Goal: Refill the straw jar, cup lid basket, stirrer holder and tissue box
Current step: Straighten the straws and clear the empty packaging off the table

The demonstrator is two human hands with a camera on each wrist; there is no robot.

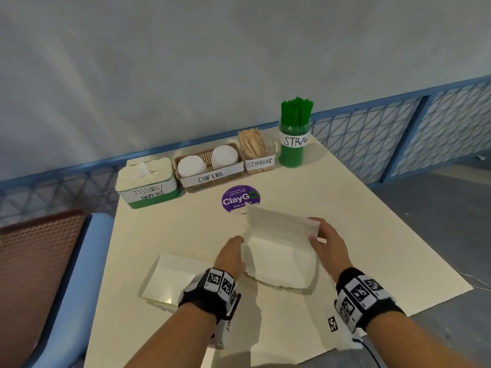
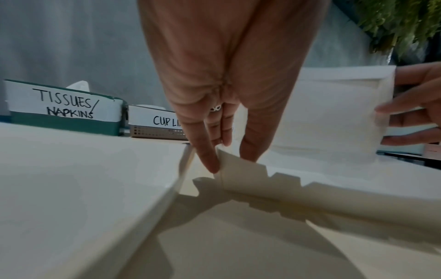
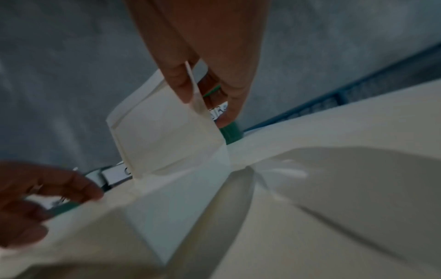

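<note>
Tissue pack (image 1: 281, 257) sits on table (image 1: 358, 208) near centre, w/ its torn flap (image 1: 283, 224) lifted and standing up at its 12 o'clock side. R hand (image 1: 328, 241) pinches the flap's right end, thumb on the inner face and fingers behind, prob. to keep the opening wide. L hand (image 1: 231, 257) is at the pack's 9 o'clock edge, fingers (image 2: 210, 158) straight and pointing down, tips on the jagged torn rim, prob. to pin the pack so it doesn't slide or lift as the flap is pulled. Hands are apart, one at each end of the pack. Pack's long axis runs roughly 9-to-3, slightly skewed; opening faces up. A second, shut pack (image 1: 170, 281) lies just beside at 8 o'clock. Tissue box (image 1: 146, 185) stands well apart at 11 o'clock, a tissue poking from its top; basket (image 1: 210, 168), stirrer holder (image 1: 259, 155) and straw jar (image 1: 295, 134) line up to its right along the far edge. My guess: tissues come out next, the other three look stocked.
</note>
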